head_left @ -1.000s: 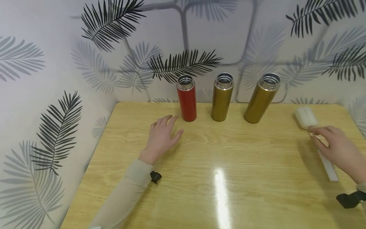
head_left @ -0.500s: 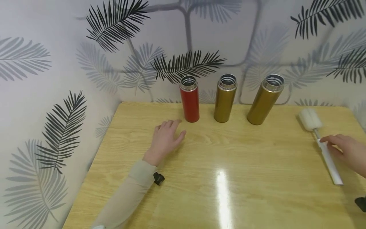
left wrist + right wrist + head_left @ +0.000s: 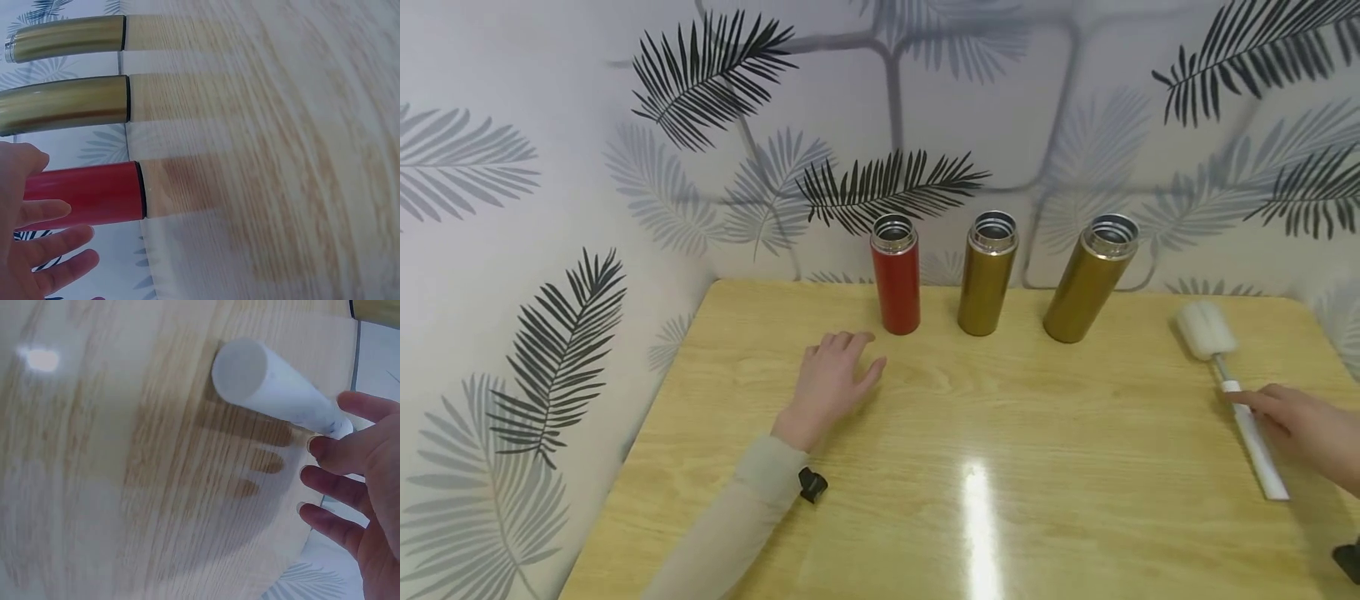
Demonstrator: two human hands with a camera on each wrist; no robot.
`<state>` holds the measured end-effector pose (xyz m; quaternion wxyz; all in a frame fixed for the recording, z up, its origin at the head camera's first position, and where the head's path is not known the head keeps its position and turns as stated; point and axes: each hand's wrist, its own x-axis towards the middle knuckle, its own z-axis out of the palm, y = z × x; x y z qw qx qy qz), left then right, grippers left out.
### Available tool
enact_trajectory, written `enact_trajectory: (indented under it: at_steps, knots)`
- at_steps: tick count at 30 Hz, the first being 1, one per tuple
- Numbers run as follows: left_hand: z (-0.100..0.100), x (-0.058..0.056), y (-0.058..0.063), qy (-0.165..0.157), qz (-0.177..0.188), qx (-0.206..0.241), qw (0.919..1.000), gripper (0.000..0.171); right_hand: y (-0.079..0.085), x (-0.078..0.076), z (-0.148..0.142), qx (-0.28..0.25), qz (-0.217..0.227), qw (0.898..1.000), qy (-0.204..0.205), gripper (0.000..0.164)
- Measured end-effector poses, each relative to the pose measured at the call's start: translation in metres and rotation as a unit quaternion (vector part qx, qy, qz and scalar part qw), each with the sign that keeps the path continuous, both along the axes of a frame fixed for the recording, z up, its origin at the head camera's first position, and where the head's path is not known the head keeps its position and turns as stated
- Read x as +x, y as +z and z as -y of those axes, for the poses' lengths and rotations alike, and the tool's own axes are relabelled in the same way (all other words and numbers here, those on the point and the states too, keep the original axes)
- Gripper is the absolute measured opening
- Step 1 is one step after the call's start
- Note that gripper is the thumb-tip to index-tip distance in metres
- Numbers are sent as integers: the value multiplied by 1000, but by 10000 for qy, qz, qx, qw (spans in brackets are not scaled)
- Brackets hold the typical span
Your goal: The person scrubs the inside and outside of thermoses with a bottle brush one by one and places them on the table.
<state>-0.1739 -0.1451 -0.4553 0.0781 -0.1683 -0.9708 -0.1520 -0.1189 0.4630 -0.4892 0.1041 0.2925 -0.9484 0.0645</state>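
A bottle brush (image 3: pixel 1255 446) with a pale foam head and white handle lies on the table at the right. My right hand (image 3: pixel 1307 421) is at the upper end of its handle, index fingertip overlapping it in the head view. In the right wrist view, the brush handle (image 3: pixel 287 394) points its butt end at the camera, and my right hand (image 3: pixel 369 475) has its fingers spread and not curled round it. My left hand (image 3: pixel 827 379) is low over the table, fingers relaxed, just in front of the red bottle (image 3: pixel 898 287). That red bottle (image 3: pixel 94 190) stands behind the fingers in the left wrist view.
Two gold bottles, a middle one (image 3: pixel 983 287) and a leaning-looking right one (image 3: pixel 1082 292), stand lidless beside the red bottle. Behind them rises a wall (image 3: pixel 962 117) with leaf patterns. The wooden table (image 3: pixel 1037 500) shows a bright reflection near its front.
My right hand has moved from the brush's neck to the right, beside the upper handle, uncovering the neck. The head view has shifted slightly. My left hand has stayed near the red bottle.
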Motion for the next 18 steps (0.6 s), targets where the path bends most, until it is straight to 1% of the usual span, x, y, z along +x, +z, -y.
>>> enact_trajectory:
  at_steps: [2,6,7,8,11,12,17,18]
  knots:
    - [1,1,-1,-1,-4,8,10000,44,-1,2,0,39,202,9998,-42,71]
    - [2,2,-4,-17,29,8,10000,44,-3,4,2,206,485,9984,-220,53]
    - [2,3,-4,-20,36,10,10000,44,-3,4,3,266,526,9979,-273,47]
    - [3,3,-5,-16,38,13,10000,44,-3,4,5,313,551,9975,-315,45]
    - [3,3,-5,-8,21,31,10000,43,0,4,9,444,590,9964,-423,42]
    - [4,3,-5,-2,13,25,10000,43,1,3,9,447,588,9964,-426,42]
    - [4,2,-3,16,-37,-6,10000,44,1,2,10,297,282,9990,-201,48]
    - [4,1,-3,22,-27,-15,10000,44,1,2,10,271,216,9993,-172,46]
